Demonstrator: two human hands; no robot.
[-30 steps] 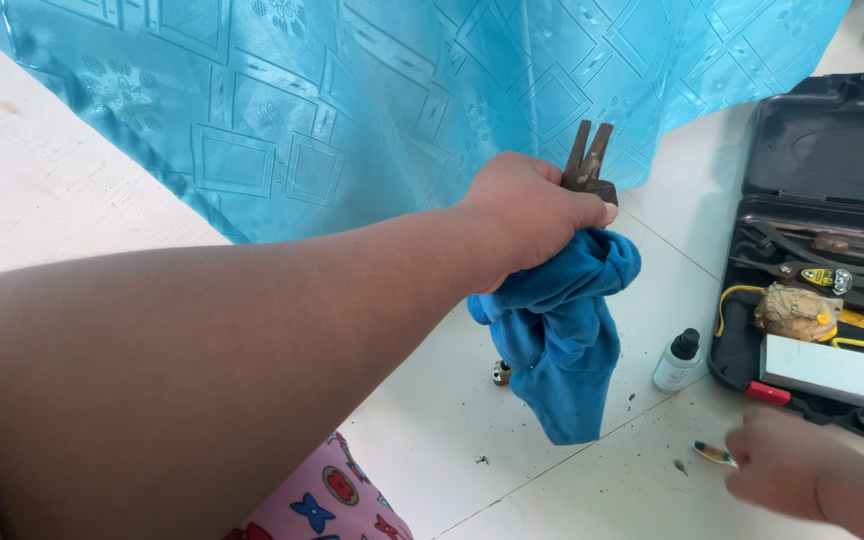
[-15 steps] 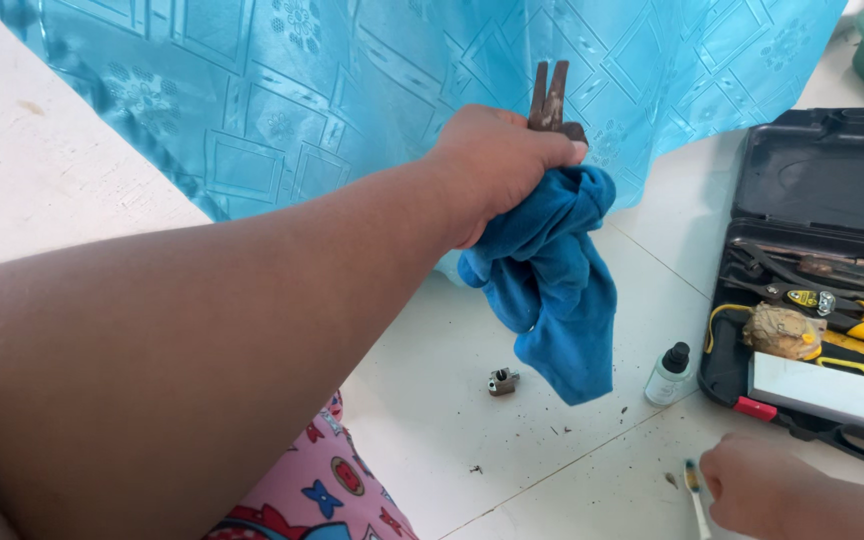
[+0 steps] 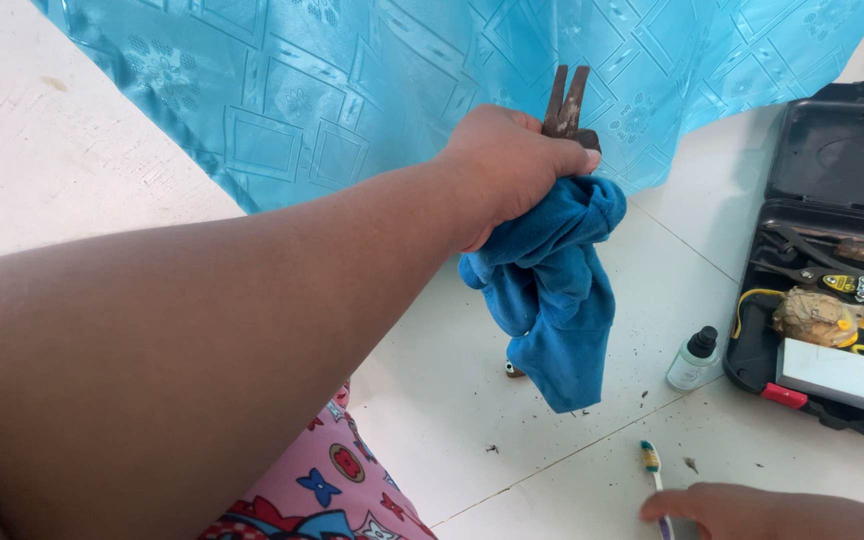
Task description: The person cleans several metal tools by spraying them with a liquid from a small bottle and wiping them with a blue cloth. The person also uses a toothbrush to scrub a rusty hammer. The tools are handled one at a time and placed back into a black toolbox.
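My left hand [image 3: 512, 170] is raised above the floor, gripping rusty brown pliers [image 3: 564, 100] together with a blue cloth [image 3: 552, 290]. The plier jaws stick up out of my fist and the cloth hangs down below it. My right hand [image 3: 762, 512] is low at the bottom right edge, on the white tiled floor. Its fingers are closed over the handle of a toothbrush [image 3: 650, 458] whose bristle head points away from me.
An open black tool case [image 3: 832, 200] with yellow-handled tools lies at the right. A small clear bottle with a black cap [image 3: 694, 360] stands beside it. A small metal part [image 3: 514, 370] lies behind the hanging cloth. A light-blue patterned fabric [image 3: 352, 80] drapes across the top.
My right hand reached to the toothbrush on the floor, took hold of it and drew it toward me. My left hand stayed raised with the pliers and cloth.
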